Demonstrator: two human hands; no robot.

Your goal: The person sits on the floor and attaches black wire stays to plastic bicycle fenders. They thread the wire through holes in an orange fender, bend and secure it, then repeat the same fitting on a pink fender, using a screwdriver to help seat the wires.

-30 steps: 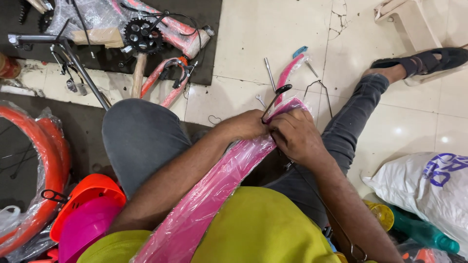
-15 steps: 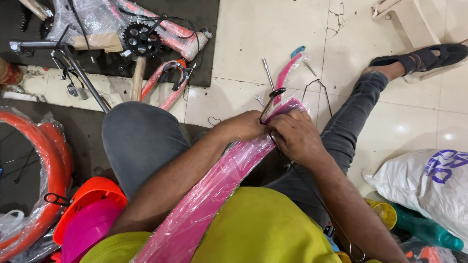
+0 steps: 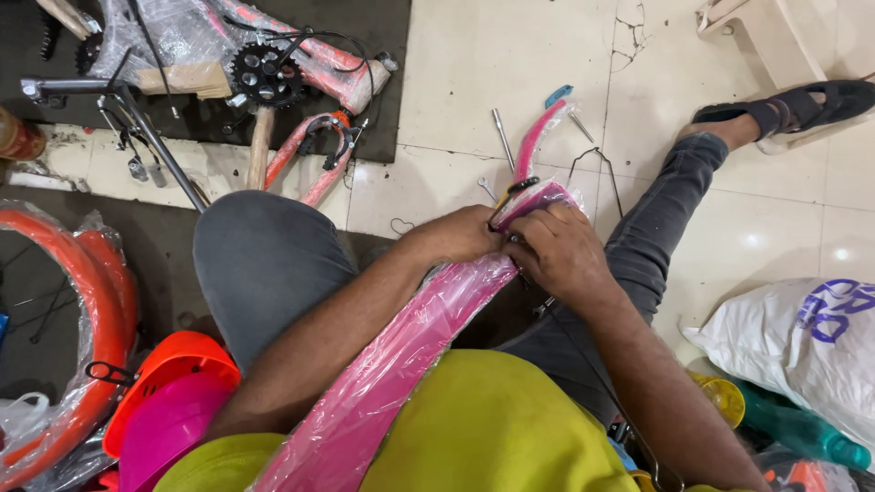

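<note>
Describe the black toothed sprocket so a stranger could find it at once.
Start at the dark mat at the top left. On it lies a plastic-wrapped orange bike frame. The sprocket sits on that frame: the only black, round, toothed disc with holes there.

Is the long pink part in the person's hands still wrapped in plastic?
Wrapped: clear, shiny film covers the pink part along its visible length.

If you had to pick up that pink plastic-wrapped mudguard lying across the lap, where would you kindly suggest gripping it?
Probably at the bare middle of the pink wrapped mudguard, coming from above. It is long, narrow and gently curved, slanting from the torso to the far end, where the left hand and right hand already crowd it. Wrapping fingers around both edges mid-length should balance it, though the plastic film may be slippery.
</note>
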